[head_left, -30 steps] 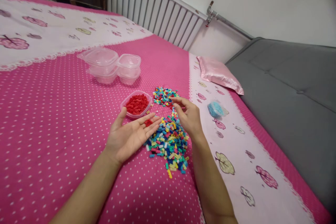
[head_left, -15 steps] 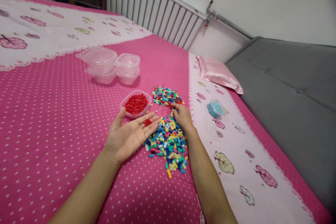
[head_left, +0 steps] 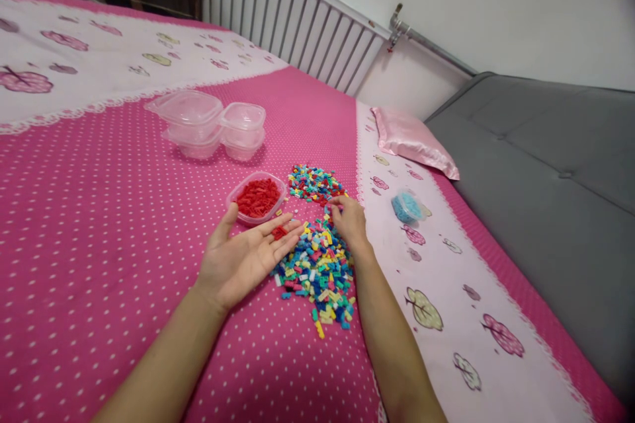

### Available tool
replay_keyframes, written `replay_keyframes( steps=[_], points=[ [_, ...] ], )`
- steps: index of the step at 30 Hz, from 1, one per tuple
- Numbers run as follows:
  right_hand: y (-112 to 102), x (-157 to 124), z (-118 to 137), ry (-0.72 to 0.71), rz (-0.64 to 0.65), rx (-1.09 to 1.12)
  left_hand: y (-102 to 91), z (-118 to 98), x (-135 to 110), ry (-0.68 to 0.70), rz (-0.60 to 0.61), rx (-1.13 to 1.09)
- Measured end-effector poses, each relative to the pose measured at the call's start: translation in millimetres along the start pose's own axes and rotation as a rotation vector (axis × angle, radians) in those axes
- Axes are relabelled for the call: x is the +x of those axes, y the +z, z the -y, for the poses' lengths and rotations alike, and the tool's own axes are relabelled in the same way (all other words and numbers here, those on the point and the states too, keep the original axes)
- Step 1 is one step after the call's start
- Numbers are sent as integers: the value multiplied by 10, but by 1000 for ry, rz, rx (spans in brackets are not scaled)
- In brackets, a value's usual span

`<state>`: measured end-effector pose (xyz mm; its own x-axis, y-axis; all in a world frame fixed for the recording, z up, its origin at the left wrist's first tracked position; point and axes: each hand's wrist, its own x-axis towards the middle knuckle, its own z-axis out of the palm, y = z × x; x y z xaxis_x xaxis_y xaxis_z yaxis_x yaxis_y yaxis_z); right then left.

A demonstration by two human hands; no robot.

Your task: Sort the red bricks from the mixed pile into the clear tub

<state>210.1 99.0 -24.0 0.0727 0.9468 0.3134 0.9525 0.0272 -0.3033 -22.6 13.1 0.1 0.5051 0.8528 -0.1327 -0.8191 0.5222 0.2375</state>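
Palm up and with its fingers stretched out, my left hand carries a few small red toy bricks on the fingers. Just beyond its thumb stands a clear plastic tub filled with red bricks. My right hand is at the upper edge of a large pile of mixed-colour bricks, thumb and index finger pinched together. Whatever is between those fingertips is too small to make out. A smaller mixed pile lies just past the right fingers.
Several clear tubs are stacked at the back left. A tub of light blue bricks stands on the right. Behind are a pink pillow, a grey padded headboard and a radiator. A pink dotted bedspread lies underneath.
My right hand has drawn slightly right and toward me from the smaller pile's edge, its fingers closing. My left hand stays put with the red bricks on it.
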Motion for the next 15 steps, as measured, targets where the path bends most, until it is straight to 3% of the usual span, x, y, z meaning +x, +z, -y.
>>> replay_keyframes(
  steps=[3,6,10,15],
  points=[
    [33,4,11,-45,49,-17,14,2,1,5,-8,9],
    [7,-8,21,50,81,-109,19,1,4,-1,-8,16],
    [-36,-21,13,139,33,-157,12,0,3,2,-8,17],
    [66,-2,-35,-76,-41,-3,1,-2,2,4,-9,18]
  ],
)
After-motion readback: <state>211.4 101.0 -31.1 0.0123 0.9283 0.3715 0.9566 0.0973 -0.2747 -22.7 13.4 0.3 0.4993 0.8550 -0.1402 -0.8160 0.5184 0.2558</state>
